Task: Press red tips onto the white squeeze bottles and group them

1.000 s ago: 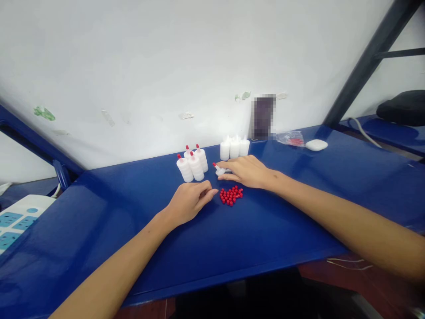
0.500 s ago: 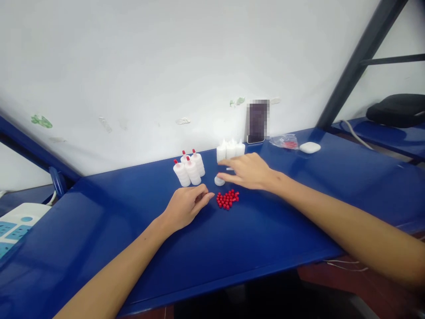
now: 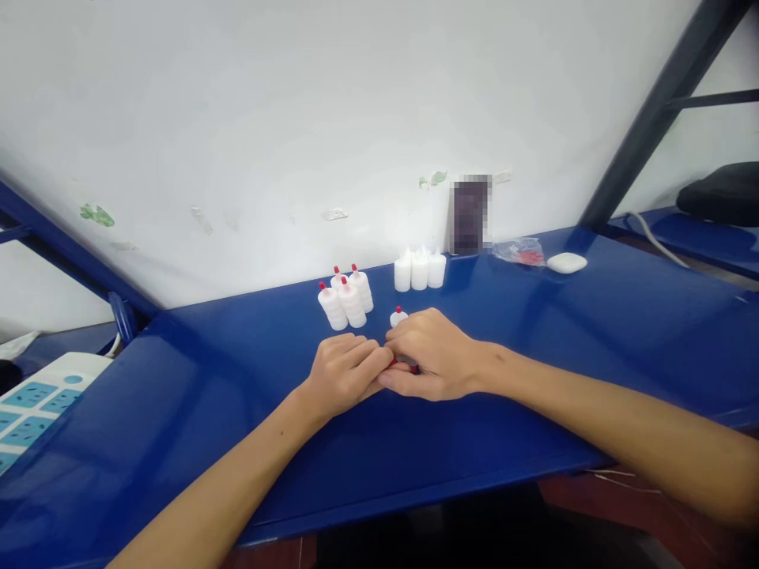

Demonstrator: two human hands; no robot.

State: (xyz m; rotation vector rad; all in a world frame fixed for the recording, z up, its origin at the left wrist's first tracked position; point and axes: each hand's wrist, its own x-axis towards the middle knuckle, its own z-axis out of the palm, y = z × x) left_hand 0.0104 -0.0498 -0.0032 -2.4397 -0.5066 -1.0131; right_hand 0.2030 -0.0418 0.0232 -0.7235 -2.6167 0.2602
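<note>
My left hand (image 3: 349,371) and my right hand (image 3: 428,356) meet over the group of small red caps (image 3: 416,369), most of which they cover. Red shows between the fingertips of both hands. Each hand has curled, closed fingers, and what they pinch is hidden. Just behind my hands is a white round piece (image 3: 398,319) with a red tip on top; its lower part is hidden. Behind my left hand stand several white squeeze bottles (image 3: 349,304) with red tips. Further back are white bottles with bare white nozzles (image 3: 419,271).
A dark phone-like device (image 3: 470,217), partly blurred, leans on the wall. Right of it lie a clear plastic bag (image 3: 520,252) with red pieces and a white rounded object (image 3: 567,263). A power strip (image 3: 44,403) is at the left, beside the blue table (image 3: 462,466).
My right hand has come down and toward me from near the white round piece to meet my left hand at the caps. A red tip now shows on that piece.
</note>
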